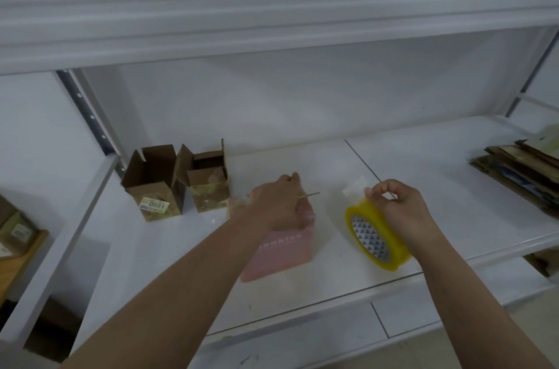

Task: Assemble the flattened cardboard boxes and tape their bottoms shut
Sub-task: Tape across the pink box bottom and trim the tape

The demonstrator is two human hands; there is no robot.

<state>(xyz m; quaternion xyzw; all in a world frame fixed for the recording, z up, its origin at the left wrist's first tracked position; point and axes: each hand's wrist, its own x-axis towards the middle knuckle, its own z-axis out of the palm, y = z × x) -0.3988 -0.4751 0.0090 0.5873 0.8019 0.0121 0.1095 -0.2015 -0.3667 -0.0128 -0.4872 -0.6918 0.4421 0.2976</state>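
A pink box [281,253] stands on the white shelf [332,272] in the middle. My left hand [276,202] rests on its top with fingers curled, pinching a thin stick [310,194] that points right. To the right, my right hand [402,207] grips a yellow roll of clear tape [375,235], which stands tilted on the shelf. Its fingers pinch the loose tape end [355,187], which sticks up to the left. Two small brown boxes [157,184] [208,184] stand assembled with open tops at the back left.
A stack of flattened cardboard [523,169] lies at the shelf's right end. A white upright [90,117] and the shelf's back wall close off the rear. More cardboard [18,235] sits lower left, beyond the shelf's side.
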